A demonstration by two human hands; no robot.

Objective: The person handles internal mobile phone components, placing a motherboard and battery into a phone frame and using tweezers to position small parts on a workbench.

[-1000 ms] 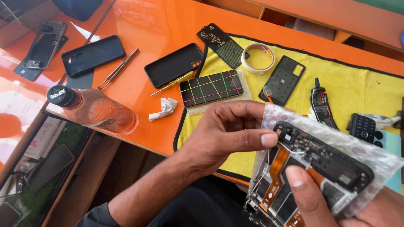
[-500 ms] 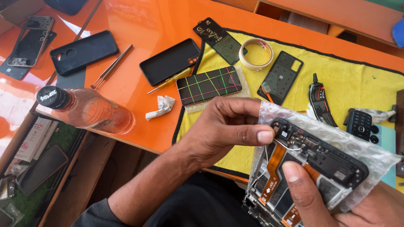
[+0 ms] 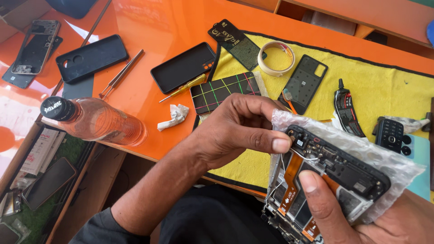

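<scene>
Head view: the opened phone [image 3: 316,190] looks light and easy to break, so the right hand [image 3: 361,217] clamps its bubble-wrapped edge while left hand [image 3: 235,131] fingertips seem pinched on a tiny part.

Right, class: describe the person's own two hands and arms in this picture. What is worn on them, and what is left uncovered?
The left hand is bare: no glove, ring or watch shows. Its forearm is uncovered up to a dark grey sleeve pushed up near the elbow. The right hand is also bare, with short, plain nails; its wrist and arm fall outside the picture, so any sleeve there cannot be seen.
</scene>
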